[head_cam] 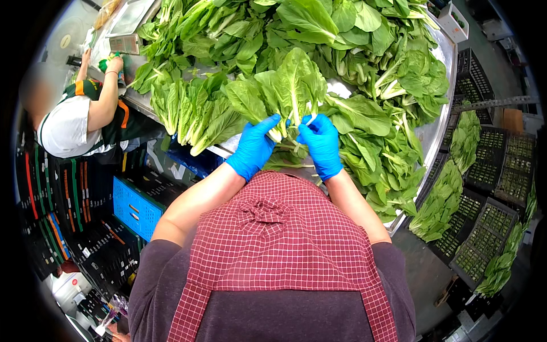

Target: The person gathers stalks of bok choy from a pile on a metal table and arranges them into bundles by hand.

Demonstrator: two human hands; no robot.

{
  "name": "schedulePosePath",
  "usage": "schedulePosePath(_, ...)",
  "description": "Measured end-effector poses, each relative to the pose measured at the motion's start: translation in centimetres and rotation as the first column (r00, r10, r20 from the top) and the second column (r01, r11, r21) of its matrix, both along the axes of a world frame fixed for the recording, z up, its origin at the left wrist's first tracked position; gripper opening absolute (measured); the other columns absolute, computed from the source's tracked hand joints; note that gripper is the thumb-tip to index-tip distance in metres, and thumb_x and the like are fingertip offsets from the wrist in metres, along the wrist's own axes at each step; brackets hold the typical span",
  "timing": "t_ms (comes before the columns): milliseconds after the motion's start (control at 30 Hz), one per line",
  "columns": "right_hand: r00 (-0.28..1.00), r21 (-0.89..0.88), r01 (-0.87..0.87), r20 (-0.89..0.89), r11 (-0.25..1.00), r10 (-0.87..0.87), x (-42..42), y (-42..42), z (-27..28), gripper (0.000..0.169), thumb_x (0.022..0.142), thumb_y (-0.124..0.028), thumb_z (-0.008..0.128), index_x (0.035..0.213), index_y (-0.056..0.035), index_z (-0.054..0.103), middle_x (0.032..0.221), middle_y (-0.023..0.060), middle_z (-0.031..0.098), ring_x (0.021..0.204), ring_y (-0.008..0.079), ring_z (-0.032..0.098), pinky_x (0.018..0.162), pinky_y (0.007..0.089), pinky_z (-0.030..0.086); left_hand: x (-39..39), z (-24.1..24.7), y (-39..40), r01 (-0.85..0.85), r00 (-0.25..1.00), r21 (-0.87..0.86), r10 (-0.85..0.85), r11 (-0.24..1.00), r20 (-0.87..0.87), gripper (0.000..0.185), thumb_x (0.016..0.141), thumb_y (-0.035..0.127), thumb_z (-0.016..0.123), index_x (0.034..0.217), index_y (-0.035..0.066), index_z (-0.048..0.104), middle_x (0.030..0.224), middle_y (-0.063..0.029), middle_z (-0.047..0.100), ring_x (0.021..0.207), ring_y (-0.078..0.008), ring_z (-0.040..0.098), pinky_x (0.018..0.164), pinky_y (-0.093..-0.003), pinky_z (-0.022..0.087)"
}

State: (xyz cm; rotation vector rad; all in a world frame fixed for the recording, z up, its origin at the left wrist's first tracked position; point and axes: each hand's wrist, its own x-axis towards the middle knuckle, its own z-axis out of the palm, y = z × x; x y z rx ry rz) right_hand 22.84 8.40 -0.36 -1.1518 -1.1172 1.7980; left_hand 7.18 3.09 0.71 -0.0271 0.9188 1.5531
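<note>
My left hand (pixel 256 147), in a blue glove, grips the base of a leafy green head (pixel 295 81) whose leaves fan out away from me. Beside it, the gloved fingers of my right hand (pixel 321 145) pinch a pale leaf stalk (pixel 312 119) near that same base. Whether this stalk is still joined to the head, I cannot tell. Left of my hands, several leafy green heads (pixel 188 111) lie side by side with their pale bases towards me. Loose green leaves (pixel 367 154) are heaped to the right of my right hand.
A large pile of leafy greens (pixel 256 34) covers the far part of the metal table (pixel 444 85). A co-worker (pixel 72 119) handles something green beside a scale (pixel 124 43) at left. Black crates (pixel 483 235) stand right; a blue crate (pixel 136 207) stands left.
</note>
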Motion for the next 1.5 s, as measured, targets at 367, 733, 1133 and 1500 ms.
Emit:
schedulePosePath(367, 0.807, 0.53, -0.383, 0.591, 0.757, -0.005, -0.3, -0.5, 0.9, 0.016, 0.081, -0.017, 0.067, 0.095, -0.0097, 0.064, 0.095, 0.0108, 0.064, 0.075, 0.0275, 0.065, 0.066, 0.0371, 0.052, 0.3, 0.0, 0.5, 0.131, 0.964, -0.127, -0.156, 0.983, -0.215, 0.037, 0.084, 0.0, 0.066, 0.12, 0.001, 0.056, 0.111, -0.0092, 0.064, 0.098, -0.0197, 0.063, 0.085, -0.0327, 0.05)
schedulePosePath(733, 0.968, 0.318, -0.251, 0.078, 0.914, 0.239, 2.3, -0.2, -0.7, 0.034, 0.082, -0.007, 0.067, 0.116, -0.0022, 0.062, 0.112, 0.0103, 0.066, 0.101, 0.0196, 0.063, 0.086, 0.0337, 0.051, 0.4, 1.4, 1.4, 0.119, 0.991, -0.018, -0.12, 0.993, -0.066, 0.033, 0.086, 0.0, 0.063, 0.118, -0.002, 0.057, 0.109, -0.0103, 0.066, 0.097, -0.0223, 0.065, 0.083, -0.0337, 0.053)
schedulePosePath(1133, 0.948, 0.399, -0.103, 0.317, 0.911, -0.031, -0.5, -1.2, 0.4, 0.038, 0.078, -0.011, 0.072, 0.113, -0.0011, 0.06, 0.101, 0.01, 0.063, 0.092, 0.0205, 0.063, 0.08, 0.0309, 0.05, 0.6, -0.3, 1.0, 0.065, 0.982, -0.025, -0.068, 0.998, -0.176, 0.039, 0.088, 0.001, 0.062, 0.126, 0.001, 0.053, 0.116, -0.0088, 0.062, 0.107, -0.0208, 0.06, 0.093, -0.0327, 0.049)
schedulePosePath(1500, 0.959, 0.74, -0.255, 0.276, 0.622, 0.065, 0.1, -0.5, 0.4, 0.042, 0.076, -0.003, 0.062, 0.118, -0.0047, 0.062, 0.115, 0.0139, 0.063, 0.098, 0.0278, 0.064, 0.08, 0.0359, 0.053, -0.9, -1.4, 1.0, 0.091, 0.996, -0.056, -0.091, 0.994, -0.009, 0.031, 0.093, 0.01, 0.06, 0.122, 0.002, 0.054, 0.116, -0.0089, 0.06, 0.106, -0.0208, 0.059, 0.094, -0.0345, 0.048)
